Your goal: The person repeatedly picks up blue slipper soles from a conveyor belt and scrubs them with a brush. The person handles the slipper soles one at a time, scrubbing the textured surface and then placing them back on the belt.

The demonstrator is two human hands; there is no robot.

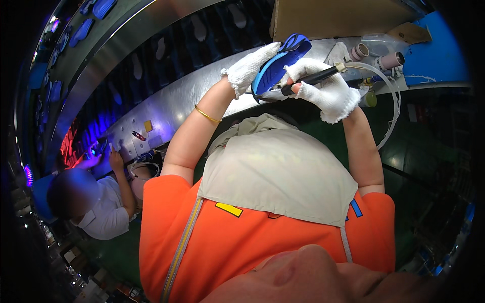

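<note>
In a white knit glove, my left hand (248, 66) grips a blue flip-flop (275, 69) with dark straps along its outer side. The flip-flop is tilted over the metal ledge. My right hand (327, 93), gloved too but with bare fingertips showing, is closed around a black pen-shaped tool (319, 77). A clear hose (397, 101) runs from the tool's back end and loops down to the right. The tool's front end lies close by the lower end of the flip-flop; whether it touches I cannot tell.
A dark conveyor (166, 48) carrying shoe-shaped forms runs beyond the metal ledge (174, 103). Tape rolls (359, 51) and a cardboard box (338, 20) are at the right. Another person (103, 202) works at the lower left, near a yellow block (148, 125).
</note>
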